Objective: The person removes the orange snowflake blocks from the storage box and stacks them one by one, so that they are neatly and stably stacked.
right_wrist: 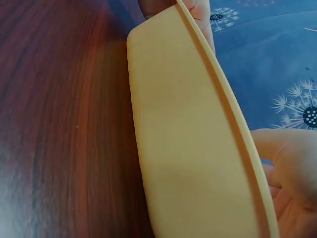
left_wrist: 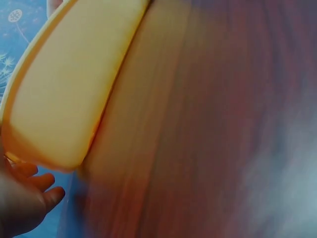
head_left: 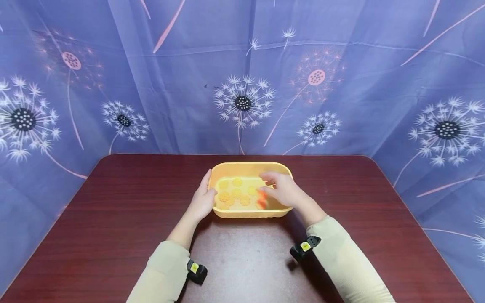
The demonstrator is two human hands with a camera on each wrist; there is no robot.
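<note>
A yellow plastic basin (head_left: 242, 213) sits on the table, with several small yellow round pieces (head_left: 236, 193) with scalloped edges on its floor. At its left end my left hand (head_left: 202, 202) grips the rim, thumb over the edge and fingers outside. The left wrist view shows these fingers (left_wrist: 39, 184) against the basin's end. My right hand (head_left: 282, 189) reaches over the right end into the basin, with thumb and fingers spread apart. Just below its thumb is a blurred orange-red thing (head_left: 262, 198), its kind unclear. The basin wall (right_wrist: 178, 119) partly hides this hand in the right wrist view.
The dark red wooden table (head_left: 132, 219) has rounded far corners. A blue-purple curtain (head_left: 182, 105) with a dandelion print hangs behind it and along both sides. Black wrist cameras (head_left: 198, 272) are strapped over both light sleeves (head_left: 163, 269).
</note>
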